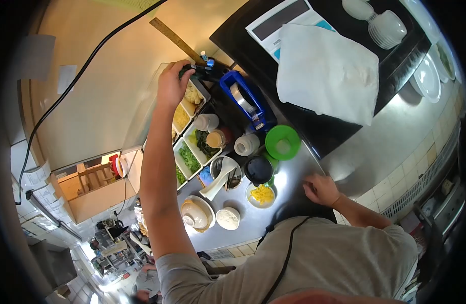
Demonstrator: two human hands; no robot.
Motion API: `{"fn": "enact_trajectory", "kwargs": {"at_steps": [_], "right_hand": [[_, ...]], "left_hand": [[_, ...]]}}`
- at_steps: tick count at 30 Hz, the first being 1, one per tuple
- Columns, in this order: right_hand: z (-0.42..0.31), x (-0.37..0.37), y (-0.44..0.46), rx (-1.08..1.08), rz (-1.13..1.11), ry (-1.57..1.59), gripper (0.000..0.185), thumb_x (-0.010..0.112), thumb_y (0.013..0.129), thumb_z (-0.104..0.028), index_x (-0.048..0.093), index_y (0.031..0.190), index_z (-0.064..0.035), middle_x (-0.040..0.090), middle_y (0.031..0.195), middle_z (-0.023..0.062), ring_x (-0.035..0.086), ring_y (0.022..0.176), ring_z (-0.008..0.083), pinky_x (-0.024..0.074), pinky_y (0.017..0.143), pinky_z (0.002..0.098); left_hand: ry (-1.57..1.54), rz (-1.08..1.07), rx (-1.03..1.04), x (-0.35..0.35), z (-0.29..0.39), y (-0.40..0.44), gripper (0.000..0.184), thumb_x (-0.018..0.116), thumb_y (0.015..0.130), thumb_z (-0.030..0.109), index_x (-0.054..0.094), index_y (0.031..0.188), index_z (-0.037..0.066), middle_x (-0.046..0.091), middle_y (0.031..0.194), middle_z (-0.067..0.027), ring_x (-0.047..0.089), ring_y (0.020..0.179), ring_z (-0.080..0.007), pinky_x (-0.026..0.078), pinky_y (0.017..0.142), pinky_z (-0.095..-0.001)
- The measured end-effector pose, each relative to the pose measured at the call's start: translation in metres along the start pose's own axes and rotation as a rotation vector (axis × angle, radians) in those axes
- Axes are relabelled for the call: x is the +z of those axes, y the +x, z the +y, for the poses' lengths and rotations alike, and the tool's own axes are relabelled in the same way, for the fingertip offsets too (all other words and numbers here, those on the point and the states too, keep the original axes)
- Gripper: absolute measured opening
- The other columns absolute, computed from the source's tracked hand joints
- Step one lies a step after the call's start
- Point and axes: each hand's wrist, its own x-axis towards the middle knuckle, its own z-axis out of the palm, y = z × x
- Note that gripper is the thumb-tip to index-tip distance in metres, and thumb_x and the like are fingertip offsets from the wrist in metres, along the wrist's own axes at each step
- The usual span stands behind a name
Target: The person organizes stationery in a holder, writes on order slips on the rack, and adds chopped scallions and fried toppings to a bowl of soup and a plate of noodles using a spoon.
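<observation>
The left grip [172, 85] is at the far end of a row of white rectangular food tubs [192, 150], fingers wrapped around a short, dark black handheld object [196, 70]. Room there is tight: the object lies between the tubs, the lower end of a long wooden ruler [177, 40] and a blue plastic tape dispenser [248, 104]. The left forearm passes along the outer side of the tubs.

The right grip [322, 190] is loosely curled over the bare steel desk [288, 195], near its right-hand edge; whether it encloses anything cannot be told. Open steel lies between it and a small round bowl of yellow strips [262, 195], and more runs beyond it, beside the straight edge of a raised black platform [321, 133]. A white cloth [329, 73] covers part of that platform and hangs past its edge.

Less room remains between the tubs and the platform, where white squeeze bottles [246, 145], a bright green round container [283, 143] and a black round container [258, 169] crowd together. Toward the near desk edge, a white bowl of pale contents [228, 219] sits just beside a white lidded dish [197, 215].
</observation>
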Motion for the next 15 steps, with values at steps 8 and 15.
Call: {"fn": "enact_trajectory", "kwargs": {"at_steps": [8, 15], "right_hand": [[-0.002, 0.003, 0.005, -0.025, 0.019, -0.001, 0.024, 0.077, 0.089, -0.014, 0.066, 0.109, -0.0104, 0.064, 0.081, 0.0048, 0.067, 0.064, 0.0263, 0.0537, 0.057, 0.0404], [-0.007, 0.003, 0.01, -0.013, -0.004, -0.022, 0.024, 0.077, 0.088, -0.014, 0.066, 0.109, -0.0104, 0.064, 0.078, 0.0037, 0.068, 0.064, 0.0253, 0.0544, 0.057, 0.0397]], "left_hand": [[0.167, 0.098, 0.28, 0.011, 0.044, -0.013, 0.026, 0.08, 0.093, 0.022, 0.073, 0.112, 0.005, 0.071, 0.093, -0.0151, 0.07, 0.085, -0.0379, 0.057, 0.073, -0.046], [0.152, 0.214, 0.197, -0.009, 0.046, -0.027, 0.026, 0.081, 0.093, 0.022, 0.073, 0.111, 0.004, 0.072, 0.093, -0.0145, 0.071, 0.083, -0.0353, 0.058, 0.071, -0.0437]]}}
